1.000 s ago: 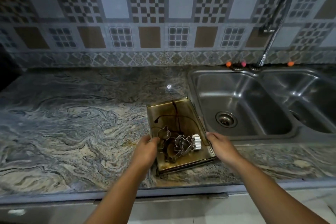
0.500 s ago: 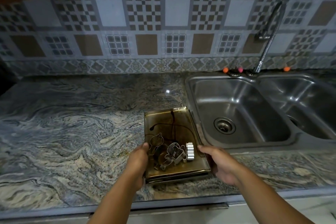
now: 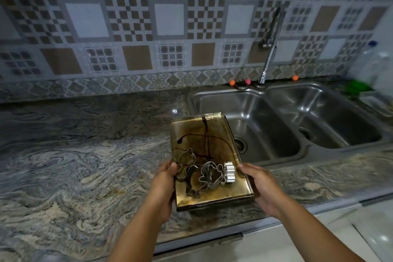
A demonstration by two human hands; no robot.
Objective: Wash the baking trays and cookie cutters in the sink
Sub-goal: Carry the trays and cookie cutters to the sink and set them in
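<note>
Both hands, left hand (image 3: 164,178) and right hand (image 3: 258,183), grip the tray's (image 3: 200,134) long edges beside the sink (image 3: 261,100); stiff, probably greasy, with loose cutters (image 3: 209,173) that could slide.

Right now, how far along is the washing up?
Nothing looks washed: the baking tray is streaked brown, and the cookie cutters lie loose in it. In hand: left hand and right hand hold it partly over the sink. Left: lowering it in and scrubbing everything.
</note>
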